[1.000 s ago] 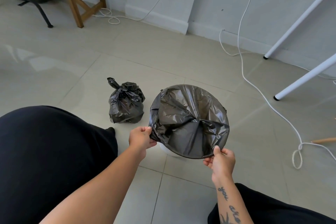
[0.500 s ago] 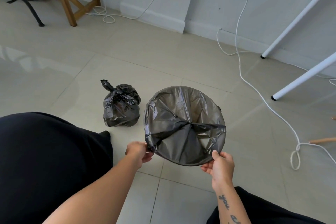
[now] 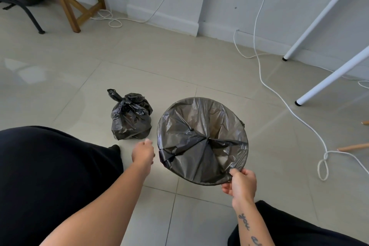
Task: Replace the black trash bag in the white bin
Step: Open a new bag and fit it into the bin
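At the lower centre of the frame a thin, glossy, crinkled black bag (image 3: 201, 142) is stretched over the round bin, whose white sides are hidden. The right hand (image 3: 240, 183) pinches the bag's near edge at the rim. The left hand (image 3: 142, 153) is loosely curled, touching nothing, just left of the bin. A knotted full bag (image 3: 130, 119) sits on smooth tile (image 3: 159, 62)

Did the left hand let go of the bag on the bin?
Yes. The left hand came off the new bag and sits apart from it, nearer the tied bag.
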